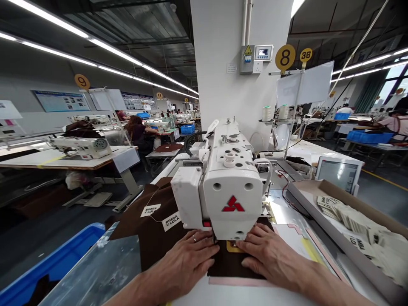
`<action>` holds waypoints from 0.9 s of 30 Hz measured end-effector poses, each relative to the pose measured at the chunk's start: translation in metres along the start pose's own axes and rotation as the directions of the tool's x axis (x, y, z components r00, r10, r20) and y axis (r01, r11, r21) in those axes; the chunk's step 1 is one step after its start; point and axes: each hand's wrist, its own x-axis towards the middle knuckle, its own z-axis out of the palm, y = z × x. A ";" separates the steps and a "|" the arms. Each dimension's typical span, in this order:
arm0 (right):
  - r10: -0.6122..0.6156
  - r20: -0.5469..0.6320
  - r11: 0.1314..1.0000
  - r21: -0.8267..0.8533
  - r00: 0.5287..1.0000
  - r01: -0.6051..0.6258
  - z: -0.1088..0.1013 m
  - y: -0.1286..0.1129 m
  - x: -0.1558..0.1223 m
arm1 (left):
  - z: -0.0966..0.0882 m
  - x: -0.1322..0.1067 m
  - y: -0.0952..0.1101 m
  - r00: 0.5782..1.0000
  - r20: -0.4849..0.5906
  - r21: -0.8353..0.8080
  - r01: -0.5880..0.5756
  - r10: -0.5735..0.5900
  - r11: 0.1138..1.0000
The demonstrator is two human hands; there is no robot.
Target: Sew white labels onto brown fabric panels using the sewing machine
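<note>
Left hand [188,261] and right hand [270,250] both flat, palms down, fingers extended and slightly spread, neither gripping. Between them, pressed under both, a dark brown fabric piece [231,265] lying beneath the white sewing machine head [231,191]. Brown panel with white printed labels [161,219] just beyond left hand; cardboard tray of tags [350,216] beyond right hand; blue plastic crate [57,259] well left of left hand

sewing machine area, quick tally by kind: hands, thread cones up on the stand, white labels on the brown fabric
hands, left and right: 2
thread cones: 2
white labels on the brown fabric: 2
total: 6
</note>
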 end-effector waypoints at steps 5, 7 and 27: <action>0.003 -0.015 1.000 -0.021 1.000 -0.004 -0.001 -0.003 -0.001 | 0.001 -0.003 0.000 1.000 -0.006 0.013 0.006 -0.006 1.000; 0.000 -0.020 1.000 -0.026 1.000 0.000 -0.001 -0.003 -0.001 | 0.000 -0.002 0.000 1.000 -0.004 0.016 0.006 -0.006 1.000; -0.193 -0.082 0.960 -0.220 0.978 0.171 0.010 -0.029 -0.016 | -0.019 -0.074 0.009 0.979 0.069 0.037 0.189 -0.192 0.981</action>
